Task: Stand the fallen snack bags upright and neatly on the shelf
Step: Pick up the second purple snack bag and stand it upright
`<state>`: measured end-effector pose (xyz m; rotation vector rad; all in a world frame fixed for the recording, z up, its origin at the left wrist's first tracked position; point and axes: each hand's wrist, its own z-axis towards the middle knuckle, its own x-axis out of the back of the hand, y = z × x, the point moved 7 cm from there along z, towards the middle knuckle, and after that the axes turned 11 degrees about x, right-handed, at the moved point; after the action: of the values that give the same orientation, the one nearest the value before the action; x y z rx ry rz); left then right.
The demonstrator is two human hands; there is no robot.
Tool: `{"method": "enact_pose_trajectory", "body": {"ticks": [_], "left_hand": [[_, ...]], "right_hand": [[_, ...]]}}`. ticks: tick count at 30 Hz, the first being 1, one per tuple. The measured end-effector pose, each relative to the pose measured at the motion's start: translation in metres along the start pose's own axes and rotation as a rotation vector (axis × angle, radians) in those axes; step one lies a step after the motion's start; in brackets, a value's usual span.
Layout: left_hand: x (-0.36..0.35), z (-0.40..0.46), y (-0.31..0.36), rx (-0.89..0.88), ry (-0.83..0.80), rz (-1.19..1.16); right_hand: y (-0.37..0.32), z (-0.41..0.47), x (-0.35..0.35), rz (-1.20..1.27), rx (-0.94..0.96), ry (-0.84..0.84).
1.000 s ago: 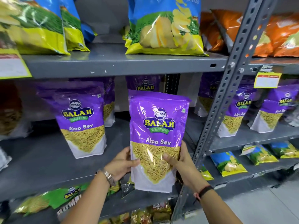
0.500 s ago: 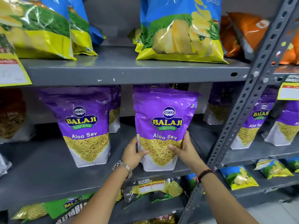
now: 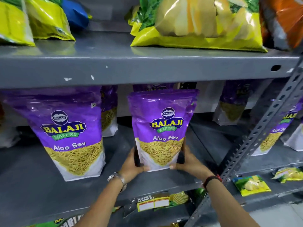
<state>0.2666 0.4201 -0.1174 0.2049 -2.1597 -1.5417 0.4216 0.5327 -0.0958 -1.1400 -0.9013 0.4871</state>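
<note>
A purple Aloo Sev bag (image 3: 161, 128) stands upright on the grey middle shelf (image 3: 41, 190). My left hand (image 3: 132, 166) grips its lower left edge and my right hand (image 3: 188, 163) grips its lower right edge, thumbs on the front at the base. A second purple Aloo Sev bag (image 3: 65, 133) stands upright to its left, apart from it. More purple bags (image 3: 109, 110) stand behind, partly hidden.
The upper shelf board (image 3: 131, 68) hangs just above the bag tops, loaded with yellow-green chip bags (image 3: 201, 25). A perforated grey upright (image 3: 255, 141) slants at the right. Beyond it stand further purple bags (image 3: 275, 133). Small packets (image 3: 251, 185) lie on the lower shelves.
Both hands have pushed the bag up and back from the shelf's front edge onto the middle shelf. My hands slid down to its base. The camera has moved closer.
</note>
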Motion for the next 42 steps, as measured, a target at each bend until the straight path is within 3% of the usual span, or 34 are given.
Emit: {"method": "enact_pose_trajectory", "body": {"ticks": [3, 10, 19, 32, 34, 36, 39, 42], "left_hand": [[-0.016, 0.001, -0.015, 0.097, 0.076, 0.350], [-0.034, 0.000, -0.021, 0.140, 0.188, 0.516], [-0.034, -0.009, -0.022, 0.023, 0.403, 0.400], [-0.032, -0.015, -0.014, 0.028, 0.423, 0.416], [-0.031, -0.019, -0.015, 0.022, 0.398, 0.302], [-0.023, -0.033, -0.015, -0.015, 0.409, 0.164], [0.012, -0.074, -0.016, -0.176, 0.638, 0.082], [0.070, -0.112, -0.038, -0.209, 0.921, 0.048]], "right_hand": [[0.020, -0.005, -0.011, -0.084, -0.038, 0.016], [0.031, -0.023, 0.005, -0.220, -0.070, 0.147], [0.043, -0.032, 0.010, -0.302, -0.117, 0.238], [0.039, -0.032, 0.012, -0.293, -0.135, 0.238], [0.033, -0.040, 0.013, -0.212, -0.109, 0.334], [0.019, -0.058, 0.013, -0.186, -0.064, 0.547], [-0.017, -0.076, -0.013, -0.254, 0.133, 0.668], [-0.046, -0.058, -0.069, -0.244, 0.288, 0.468]]}}
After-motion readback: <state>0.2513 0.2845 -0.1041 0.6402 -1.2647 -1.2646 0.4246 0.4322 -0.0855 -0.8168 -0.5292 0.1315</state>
